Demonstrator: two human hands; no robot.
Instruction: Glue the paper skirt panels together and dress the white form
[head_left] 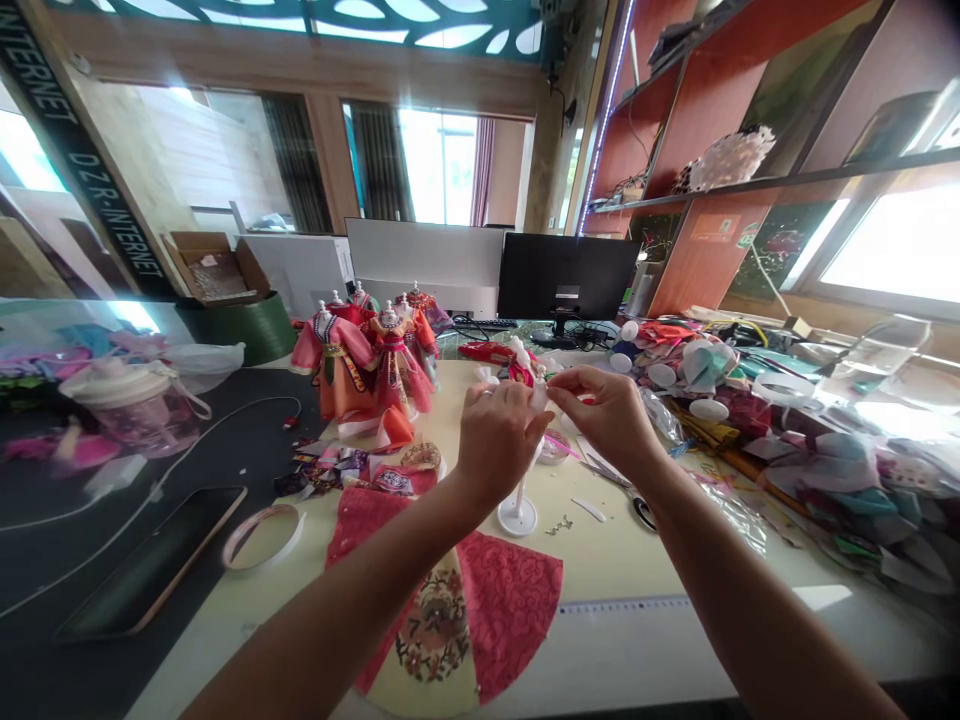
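Note:
A small white dress form (517,516) stands upright on a round base in the middle of the table. Its upper part, with some red and white cloth (519,374) around it, is mostly hidden behind my hands. My left hand (499,440) is closed around the form's body. Beside it, my right hand (609,408) pinches thumb and forefinger together at the form's right side; what lies between the fingertips is too small to make out. Below the form spreads a pink and cream fan-shaped cloth (514,600) with embroidered flowers.
Several dressed miniature forms (341,370) stand at the back left. Scissors (643,513) lie under my right forearm, near a ruler (622,605). A tape roll (262,537) and a phone (161,560) are at left. Fabric scraps (847,480) pile up at right.

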